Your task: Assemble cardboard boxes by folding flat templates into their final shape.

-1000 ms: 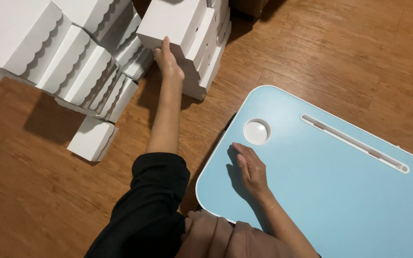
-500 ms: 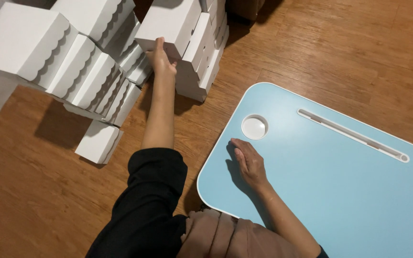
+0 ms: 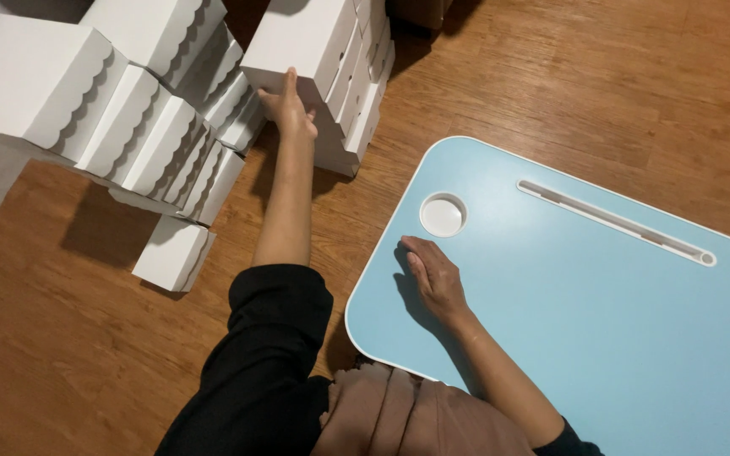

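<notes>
The person's left hand (image 3: 291, 108) is stretched far out ahead, over the wooden floor (image 3: 568, 76), and its fingers are wrapped around the near lower corner of a white cardboard box (image 3: 302, 42) that sits at the top of a stack of like boxes (image 3: 356, 101); the thumb lies along the box's near face, and the other fingers are hidden behind or under it. That box lies straight beyond the hand, its long side running away from the person and a little to the right. The left hand is on it, while the right hand (image 3: 434, 283) is well apart from it, lying flat and palm down with fingers loosely together on the pale blue table (image 3: 601, 321), holding nothing, just below a round white cup recess (image 3: 443, 214). A long narrow slot (image 3: 614, 223) runs slantwise across the table's smooth top. To the left stands a tilting heap of matte white boxes with scalloped lid edges (image 3: 111, 110), and one small box (image 3: 172, 253) lies alone on the floor.
</notes>
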